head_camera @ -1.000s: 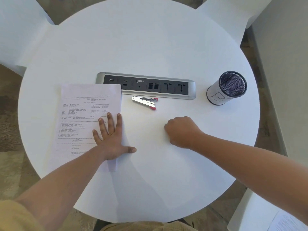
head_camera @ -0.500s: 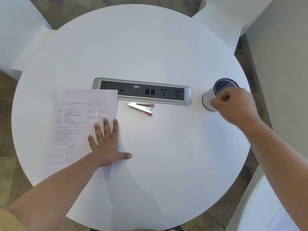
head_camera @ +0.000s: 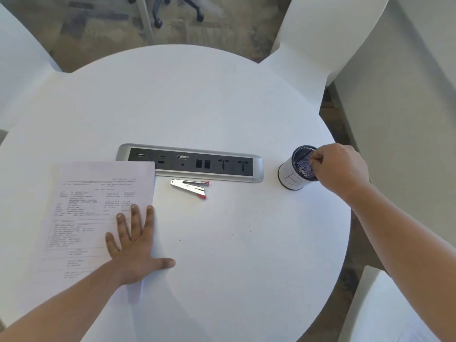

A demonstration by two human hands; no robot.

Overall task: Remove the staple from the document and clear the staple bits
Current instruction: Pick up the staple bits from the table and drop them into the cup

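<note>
Fingers spread flat, my left hand (head_camera: 134,245) presses the printed document (head_camera: 98,213), which lies in front of the left end of the socket panel (head_camera: 190,162), its top corner overlapping the panel's frame. Right of the panel, my right hand (head_camera: 338,166) hovers at the mouth of a mesh pen cup (head_camera: 292,180), fingertips bunched together; I cannot tell whether they hold anything. A red-tipped staple remover (head_camera: 190,187) lies just in front of the panel's middle, arms splayed.
</note>
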